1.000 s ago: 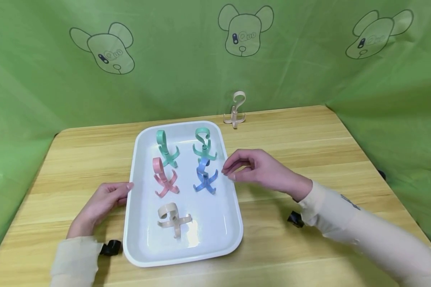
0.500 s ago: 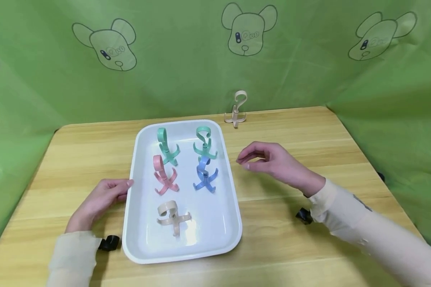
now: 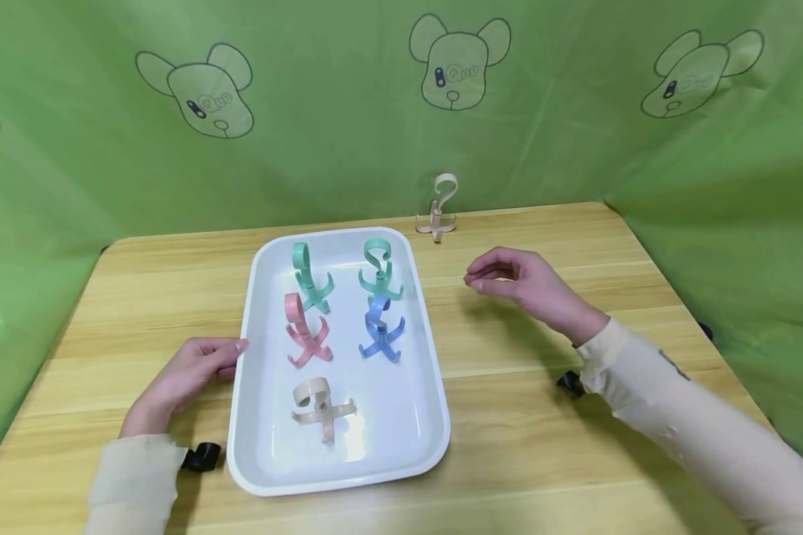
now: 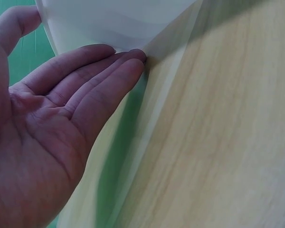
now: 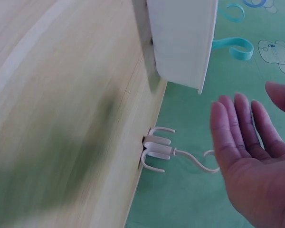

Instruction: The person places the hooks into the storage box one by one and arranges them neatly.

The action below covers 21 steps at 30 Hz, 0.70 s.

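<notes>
My left hand (image 3: 190, 375) holds the left edge of a white plastic tray (image 3: 391, 423), thumb on the rim and fingers against the outer wall. Inside the tray stand a pink hook hanger (image 3: 309, 346), a blue one, two green ones and, nearest to me, a beige hook hanger (image 3: 324, 410). Each has several upturned arms and a curled top hook. Over the table, right of the tray, hovers my right hand (image 3: 531, 286), fingers loosely bent, nothing in them. Beyond it, another beige hook hanger (image 5: 157, 146) stands on the table near the back edge.
The light wooden table (image 3: 508, 453) lies under everything. Green fabric (image 3: 348, 171) printed with mouse heads closes off the back and sides. A small black device (image 3: 202, 457) sits at the left wrist, and another black device (image 3: 571, 384) at the right.
My right hand has moved away from the tray's right rim, rightward and toward the back of the table. The left hand, tray and hook hangers have stayed in place.
</notes>
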### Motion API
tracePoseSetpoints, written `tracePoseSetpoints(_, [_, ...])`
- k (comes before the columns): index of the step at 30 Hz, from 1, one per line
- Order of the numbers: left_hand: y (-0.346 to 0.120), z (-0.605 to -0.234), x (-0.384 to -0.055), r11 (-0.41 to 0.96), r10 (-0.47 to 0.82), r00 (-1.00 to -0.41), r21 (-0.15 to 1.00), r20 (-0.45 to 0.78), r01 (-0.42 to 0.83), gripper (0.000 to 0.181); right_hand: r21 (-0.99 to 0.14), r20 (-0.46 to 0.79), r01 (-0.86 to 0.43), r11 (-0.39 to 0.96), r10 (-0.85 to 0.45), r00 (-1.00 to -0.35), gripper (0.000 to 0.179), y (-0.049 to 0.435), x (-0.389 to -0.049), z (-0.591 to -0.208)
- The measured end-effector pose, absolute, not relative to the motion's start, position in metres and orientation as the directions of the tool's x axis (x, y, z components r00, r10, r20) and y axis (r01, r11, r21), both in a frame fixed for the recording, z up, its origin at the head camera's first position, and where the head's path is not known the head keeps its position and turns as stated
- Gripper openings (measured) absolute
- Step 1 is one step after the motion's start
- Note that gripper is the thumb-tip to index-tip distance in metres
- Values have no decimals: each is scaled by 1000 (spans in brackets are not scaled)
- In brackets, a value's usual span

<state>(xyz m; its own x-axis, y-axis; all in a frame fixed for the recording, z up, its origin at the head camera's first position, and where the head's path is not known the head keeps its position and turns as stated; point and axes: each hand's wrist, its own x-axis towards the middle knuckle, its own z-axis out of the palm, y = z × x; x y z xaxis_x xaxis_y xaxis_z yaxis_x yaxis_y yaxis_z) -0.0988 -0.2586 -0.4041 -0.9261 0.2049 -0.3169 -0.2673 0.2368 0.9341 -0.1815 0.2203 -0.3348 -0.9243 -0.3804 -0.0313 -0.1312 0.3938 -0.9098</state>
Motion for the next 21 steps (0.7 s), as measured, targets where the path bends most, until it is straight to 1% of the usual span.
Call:
tracePoseSetpoints(4, [-258,-405,-99,248,200,-926,931,-320,-268,50,-909,-5,-143,393,-352,-936,28,222,-185,-337])
tracePoseSetpoints(12, [-257,-404,-103,264,214,-926,931,-311,-252,51,-899,1,-144,414,-328,-945,32,228,-198,-340])
tracePoseSetpoints(18, [-258,-404,-100,244,221,-931,941,-289,-235,48,-923,37,-141,358,-282,-959,30,229,-210,-346])
tracePoseSetpoints(21, [-258,-406,-98,232,224,-933,945,-283,-231,47,-931,55,-149,334,-274,-960,34,229,-217,-352])
